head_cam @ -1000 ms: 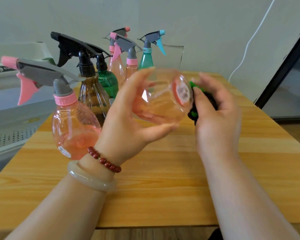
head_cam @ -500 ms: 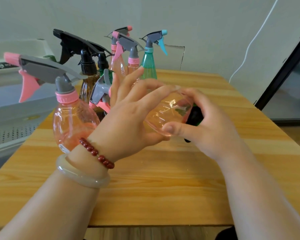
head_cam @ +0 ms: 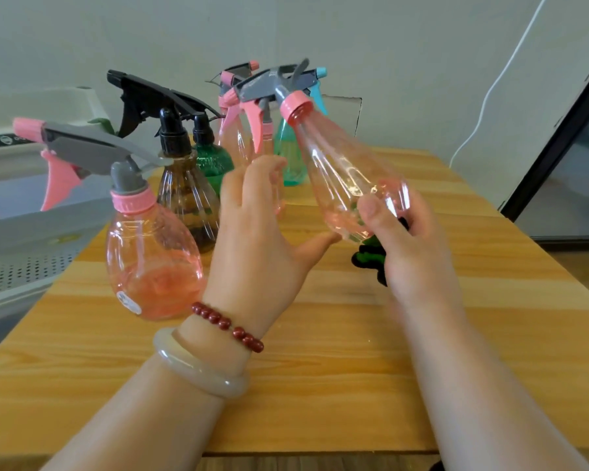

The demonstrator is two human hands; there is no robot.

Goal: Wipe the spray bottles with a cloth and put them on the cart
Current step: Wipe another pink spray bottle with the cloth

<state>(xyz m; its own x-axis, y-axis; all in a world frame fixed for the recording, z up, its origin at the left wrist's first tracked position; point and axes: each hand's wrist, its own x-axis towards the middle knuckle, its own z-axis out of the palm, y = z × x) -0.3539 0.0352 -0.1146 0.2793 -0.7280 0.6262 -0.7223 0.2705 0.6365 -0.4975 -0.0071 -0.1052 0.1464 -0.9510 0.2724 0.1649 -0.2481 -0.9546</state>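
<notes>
A clear pink spray bottle (head_cam: 347, 171) with a grey and pink trigger head hangs tilted above the wooden table (head_cam: 320, 368), its head pointing up and to the left. My right hand (head_cam: 419, 253) grips its base, thumb across the front, with a green and black cloth (head_cam: 369, 256) bunched in the same hand under the bottle. My left hand (head_cam: 255, 239) is beside it with relaxed, spread fingers; only its thumb tip touches the bottle's bottom edge. The grey perforated cart (head_cam: 24, 232) stands at the table's left edge.
Several more spray bottles stand at the back left of the table: a round pink one (head_cam: 150, 260) nearest, a brown one (head_cam: 187, 195), a green one (head_cam: 213, 161), a teal one (head_cam: 291, 158) and slim pink ones (head_cam: 235, 137). A dark framed panel (head_cam: 565, 147) stands at the right.
The bottle passed from my left hand to my right and swung from base-toward-me to head-up. My left hand let go and opened.
</notes>
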